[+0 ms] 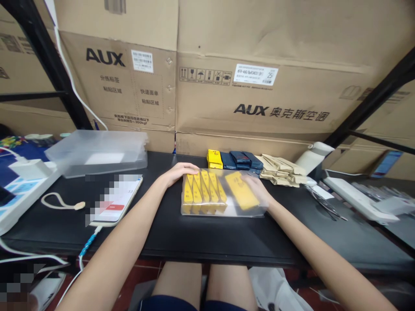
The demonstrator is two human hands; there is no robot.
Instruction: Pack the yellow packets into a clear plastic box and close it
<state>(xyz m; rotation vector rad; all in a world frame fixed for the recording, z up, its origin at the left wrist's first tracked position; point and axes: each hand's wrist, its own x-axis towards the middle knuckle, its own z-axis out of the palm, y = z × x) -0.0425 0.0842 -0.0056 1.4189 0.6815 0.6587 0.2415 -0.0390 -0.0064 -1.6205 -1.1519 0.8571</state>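
A clear plastic box [223, 209] rests on the black table, with several yellow packets [204, 192] standing in a row in its left part. My left hand [181, 171] is at the box's back left corner, fingers bent over its rim by the row. Inside the right part of the box, my right hand [257, 188] is closed on a tilted yellow packet [241, 190]; its fingers are blurred and partly hidden behind that packet and the box wall. Behind the box stand another yellow packet [214, 159], dark blue packets [241, 160] and a stack of beige packets [280, 168].
Clear empty boxes [97, 151] lie at the back left. A phone [118, 201] with a cable, a strap [61, 203] and a power strip [19, 203] are on the left. A white bottle [314, 157], glasses [326, 203] and another power strip [353, 196] lie right.
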